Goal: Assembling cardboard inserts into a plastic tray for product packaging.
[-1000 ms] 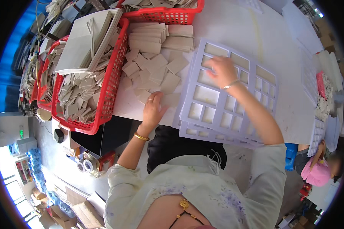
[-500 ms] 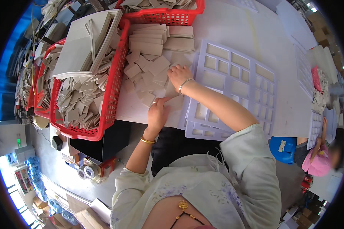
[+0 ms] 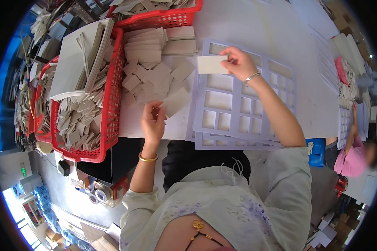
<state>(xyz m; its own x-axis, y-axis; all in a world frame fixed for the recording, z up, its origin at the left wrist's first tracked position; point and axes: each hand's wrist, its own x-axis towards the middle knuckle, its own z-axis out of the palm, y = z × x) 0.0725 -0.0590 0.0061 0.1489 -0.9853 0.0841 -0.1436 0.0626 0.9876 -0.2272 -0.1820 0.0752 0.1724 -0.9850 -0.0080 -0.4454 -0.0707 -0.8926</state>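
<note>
My right hand [image 3: 241, 63] pinches a pale rectangular cardboard piece [image 3: 209, 65] by its right end, above a stack of white frame sheets [image 3: 234, 98] with rectangular openings of several sizes. Left of the sheets, my left hand [image 3: 153, 122] is closed, its fingertips at the corner of another cardboard piece [image 3: 176, 102], which looks slightly blurred. Loose grey cardboard pieces [image 3: 148, 79] lie scattered on the table just beyond that hand. Behind them stand neat rows of larger cardboard rectangles [image 3: 143, 56].
A red plastic basket [image 3: 112, 98] full of cardboard offcuts and large sheets stands at the left, with another red basket [image 3: 167, 19] behind. More frame sheets lie far right on the white table [image 3: 310, 121]. A blue stool [image 3: 317, 152] and a person in pink [image 3: 351, 161] are at the right.
My right hand has moved right, from the loose pile to over the frame sheets, carrying a cardboard piece. My left hand has shifted slightly left and nearer.
</note>
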